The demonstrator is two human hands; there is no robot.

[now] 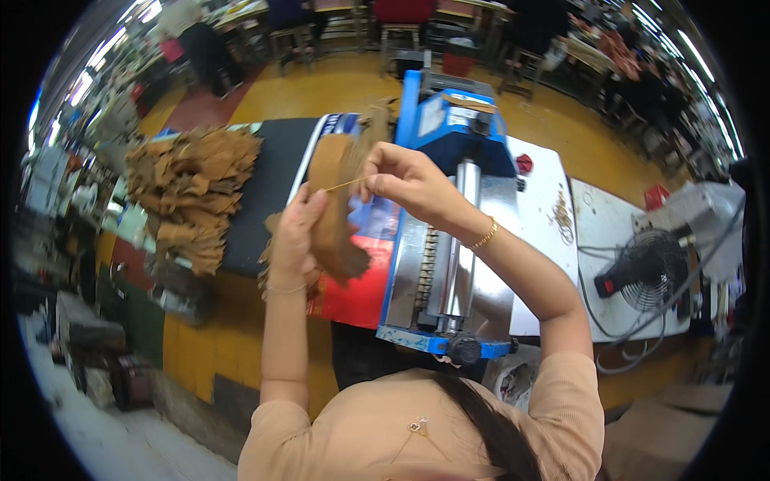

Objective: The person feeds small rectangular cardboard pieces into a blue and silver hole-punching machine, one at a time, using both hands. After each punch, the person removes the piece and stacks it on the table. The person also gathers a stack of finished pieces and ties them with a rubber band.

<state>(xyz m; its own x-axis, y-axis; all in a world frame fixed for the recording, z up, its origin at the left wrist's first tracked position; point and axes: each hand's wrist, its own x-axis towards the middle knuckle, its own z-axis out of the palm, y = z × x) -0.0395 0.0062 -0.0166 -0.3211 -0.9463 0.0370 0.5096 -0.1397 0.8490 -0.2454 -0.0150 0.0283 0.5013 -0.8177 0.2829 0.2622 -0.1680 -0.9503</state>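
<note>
Fingers (377,178) pinch a thin, seemingly elastic band (346,184); left hand (295,236) grips brown leather bundle (333,212).

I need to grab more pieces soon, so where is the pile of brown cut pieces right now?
In the head view the pile of brown cut pieces lies on the dark mat at upper left, left of the left hand and the blue machine.

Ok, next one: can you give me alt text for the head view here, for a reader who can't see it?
A person's left hand holds a bundle of brown leather pieces upright while the right hand pinches a thin yellowish band stretched across it. Below them sits a blue and steel roller machine, with a pile of brown pieces on a black mat to the left.
</note>
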